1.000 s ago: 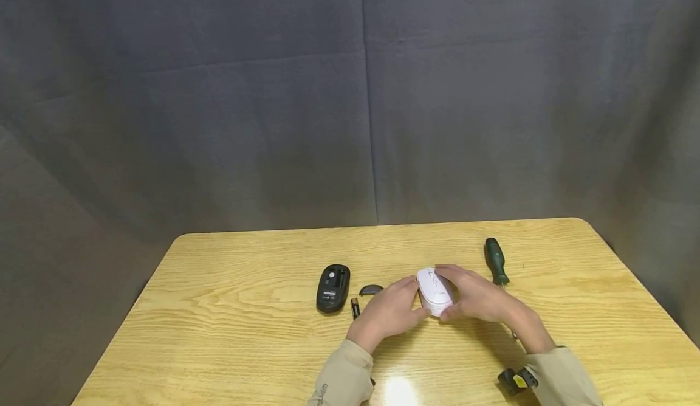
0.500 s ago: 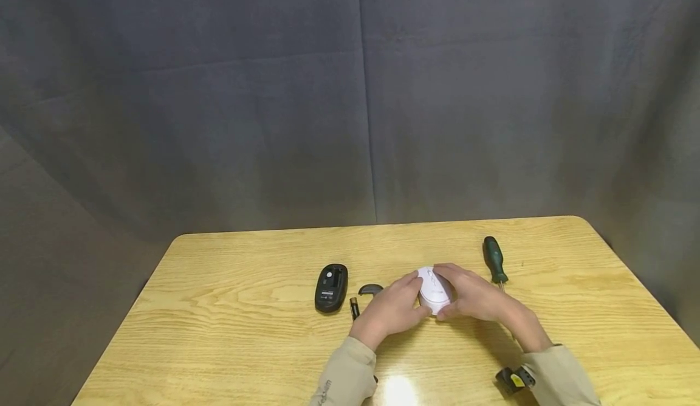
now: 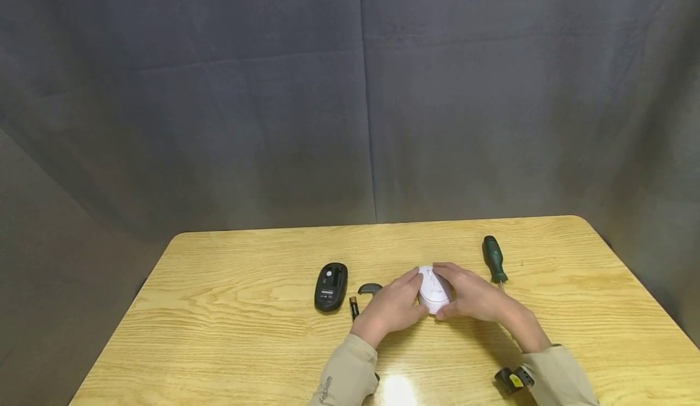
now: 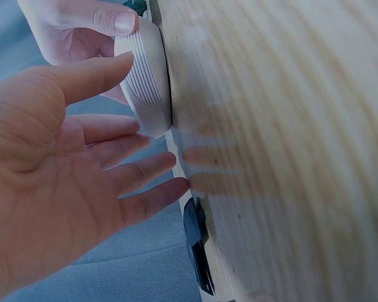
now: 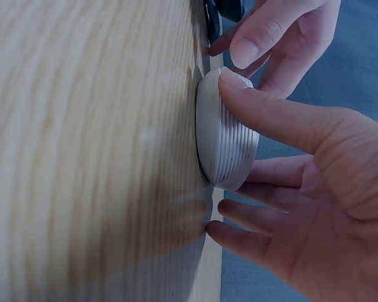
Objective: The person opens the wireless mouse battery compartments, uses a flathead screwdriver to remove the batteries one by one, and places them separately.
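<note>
A white computer mouse (image 3: 434, 292) with a ridged end lies on the wooden table between both hands. My right hand (image 3: 474, 295) holds it from the right, thumb on the near ridged end and fingers round the far side, as the right wrist view shows. From the left, my left hand (image 3: 396, 307) rests close against the mouse; its fingers are straight and spread in the left wrist view, with the thumb beside the ridges (image 4: 142, 72). Whether the left fingertips touch the mouse is hard to tell.
A black mouse (image 3: 330, 287) lies upside down with its battery bay uncovered. Beside it are a black cover (image 3: 370, 288) and a battery (image 3: 354, 307), partly behind the left hand. A green-handled screwdriver (image 3: 494, 259) lies to the right, its shaft partly under the right arm.
The white mouse has turned slightly between the hands. Both hands otherwise stay almost where they were, and the other things on the table have not moved.
</note>
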### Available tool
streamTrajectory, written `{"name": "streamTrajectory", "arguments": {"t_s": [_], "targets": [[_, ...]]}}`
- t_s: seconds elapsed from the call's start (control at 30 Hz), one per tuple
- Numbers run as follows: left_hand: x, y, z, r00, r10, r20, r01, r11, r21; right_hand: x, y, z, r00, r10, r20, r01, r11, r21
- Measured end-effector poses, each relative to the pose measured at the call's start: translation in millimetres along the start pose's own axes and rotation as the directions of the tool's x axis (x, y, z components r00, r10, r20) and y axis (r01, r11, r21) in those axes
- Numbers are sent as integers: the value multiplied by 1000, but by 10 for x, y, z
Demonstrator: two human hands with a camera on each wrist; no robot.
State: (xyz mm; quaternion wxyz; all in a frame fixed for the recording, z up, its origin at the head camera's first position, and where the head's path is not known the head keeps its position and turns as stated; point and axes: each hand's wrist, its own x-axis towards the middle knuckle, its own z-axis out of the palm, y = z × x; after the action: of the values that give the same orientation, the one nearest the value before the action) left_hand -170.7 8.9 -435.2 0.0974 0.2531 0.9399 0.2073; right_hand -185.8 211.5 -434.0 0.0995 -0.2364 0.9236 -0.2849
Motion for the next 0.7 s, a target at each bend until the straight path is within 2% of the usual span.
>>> {"name": "streamTrajectory", "arguments": {"t_s": [0.4, 0.7], "targets": [[26, 4, -8, 999, 34, -33, -33, 999, 5, -2, -7, 5, 1000, 2, -1, -2, 1000, 8], [33, 8, 8, 1000, 22, -17, -21, 999, 34, -3, -22, 7, 1000, -9, 2, 9, 1000, -2]]}}
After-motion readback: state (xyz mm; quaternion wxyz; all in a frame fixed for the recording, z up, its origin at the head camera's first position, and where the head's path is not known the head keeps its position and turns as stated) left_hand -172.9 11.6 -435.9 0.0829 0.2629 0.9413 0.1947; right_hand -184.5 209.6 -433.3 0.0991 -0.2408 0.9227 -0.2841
